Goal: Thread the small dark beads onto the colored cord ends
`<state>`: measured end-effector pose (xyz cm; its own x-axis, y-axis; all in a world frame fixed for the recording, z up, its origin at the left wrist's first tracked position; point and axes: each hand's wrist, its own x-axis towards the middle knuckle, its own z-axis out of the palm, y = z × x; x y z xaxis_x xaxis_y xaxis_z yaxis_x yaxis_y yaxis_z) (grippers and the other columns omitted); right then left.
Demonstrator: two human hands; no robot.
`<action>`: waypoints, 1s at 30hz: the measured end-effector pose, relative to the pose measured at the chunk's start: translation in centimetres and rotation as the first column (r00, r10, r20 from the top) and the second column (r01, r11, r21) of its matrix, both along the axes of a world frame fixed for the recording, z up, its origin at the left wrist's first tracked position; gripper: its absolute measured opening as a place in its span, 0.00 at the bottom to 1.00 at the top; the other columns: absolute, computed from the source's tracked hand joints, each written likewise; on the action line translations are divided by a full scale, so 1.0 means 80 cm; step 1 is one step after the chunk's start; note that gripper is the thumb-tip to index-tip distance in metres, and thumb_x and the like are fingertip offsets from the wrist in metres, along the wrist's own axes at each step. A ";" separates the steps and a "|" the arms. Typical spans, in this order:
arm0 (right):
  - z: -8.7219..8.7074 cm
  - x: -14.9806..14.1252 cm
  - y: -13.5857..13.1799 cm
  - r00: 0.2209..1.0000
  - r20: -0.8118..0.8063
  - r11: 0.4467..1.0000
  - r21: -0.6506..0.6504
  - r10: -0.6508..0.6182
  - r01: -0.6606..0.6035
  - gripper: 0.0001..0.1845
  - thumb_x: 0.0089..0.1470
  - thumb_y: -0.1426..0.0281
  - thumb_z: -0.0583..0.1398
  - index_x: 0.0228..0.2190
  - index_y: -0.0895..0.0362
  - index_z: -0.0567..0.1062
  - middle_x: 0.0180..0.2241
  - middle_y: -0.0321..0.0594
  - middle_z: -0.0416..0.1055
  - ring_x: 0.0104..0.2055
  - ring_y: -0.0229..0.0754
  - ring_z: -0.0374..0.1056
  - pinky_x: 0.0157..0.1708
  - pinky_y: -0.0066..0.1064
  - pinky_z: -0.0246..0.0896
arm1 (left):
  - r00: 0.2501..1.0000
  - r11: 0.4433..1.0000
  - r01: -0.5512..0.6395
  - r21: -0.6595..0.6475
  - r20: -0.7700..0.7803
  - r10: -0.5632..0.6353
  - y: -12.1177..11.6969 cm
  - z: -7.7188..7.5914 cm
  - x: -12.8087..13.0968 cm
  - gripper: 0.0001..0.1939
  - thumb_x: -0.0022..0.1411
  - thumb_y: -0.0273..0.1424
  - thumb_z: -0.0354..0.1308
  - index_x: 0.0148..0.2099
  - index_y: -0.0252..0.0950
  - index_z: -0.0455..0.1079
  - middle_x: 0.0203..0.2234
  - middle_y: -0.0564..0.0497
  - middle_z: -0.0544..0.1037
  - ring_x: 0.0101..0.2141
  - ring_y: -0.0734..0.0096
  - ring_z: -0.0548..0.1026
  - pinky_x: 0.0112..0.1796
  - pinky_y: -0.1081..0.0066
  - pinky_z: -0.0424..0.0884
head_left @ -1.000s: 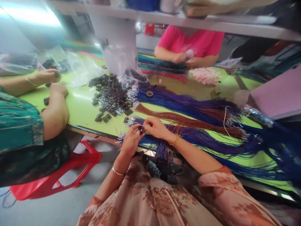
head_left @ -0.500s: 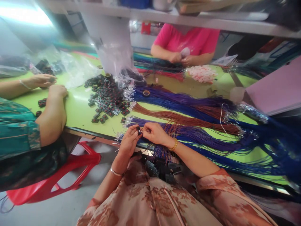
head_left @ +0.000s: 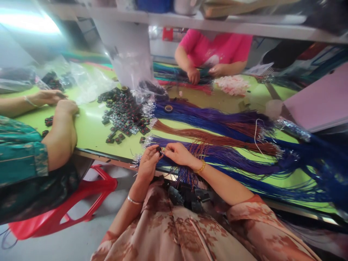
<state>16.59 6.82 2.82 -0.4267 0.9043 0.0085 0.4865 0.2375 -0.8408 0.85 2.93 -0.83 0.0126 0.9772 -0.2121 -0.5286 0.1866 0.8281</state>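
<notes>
Green surface spreads beyond the left hand, which pinches a small black piece; the right hand is narrowed beside it, perhaps gripping a wire end. Loose wires below the right hand could snag, tugging the piece askew.

Two co-workers are in view, one at nine o'clock and one at one o'clock. One red stool sits at eight. There are three bracelets: one silver at seven, one yellow between four and five, one pale at nine. One pile of black pieces, too many to count, lies at ten; one pale pink pile at two.
</notes>
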 end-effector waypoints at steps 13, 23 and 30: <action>-0.010 0.000 -0.006 0.999 -0.029 0.990 0.142 0.016 -0.012 0.08 0.54 0.71 0.55 0.25 0.59 0.70 0.24 0.34 0.68 0.26 0.33 0.58 0.28 0.25 0.49 | 0.992 0.997 -0.074 0.025 -0.096 0.076 0.001 -0.002 0.011 0.20 0.46 0.31 0.70 0.42 0.36 0.71 0.35 0.50 0.78 0.36 0.72 0.76 0.42 0.68 0.72; 0.010 0.008 0.015 0.990 0.137 0.976 0.207 0.037 -0.065 0.10 0.57 0.71 0.54 0.26 0.58 0.71 0.24 0.34 0.69 0.26 0.34 0.60 0.28 0.26 0.49 | 0.994 0.998 -0.053 0.029 -0.092 0.056 0.000 -0.007 0.018 0.19 0.49 0.31 0.68 0.43 0.36 0.69 0.35 0.51 0.76 0.36 0.73 0.76 0.42 0.68 0.73; 0.007 0.020 0.103 0.784 0.580 0.954 0.297 -0.221 0.049 0.11 0.56 0.67 0.57 0.39 0.58 0.75 0.40 0.46 0.71 0.38 0.43 0.65 0.35 0.30 0.52 | 0.999 0.999 -0.038 0.008 0.020 0.038 0.013 -0.008 0.020 0.19 0.48 0.31 0.69 0.42 0.36 0.69 0.35 0.51 0.75 0.36 0.73 0.76 0.43 0.67 0.72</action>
<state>18.20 15.04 3.39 -0.2950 0.9551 0.0274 0.9136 0.2904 -0.2846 2.47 4.00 -1.51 -0.0209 0.9788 -0.2038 -0.5515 0.1588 0.8189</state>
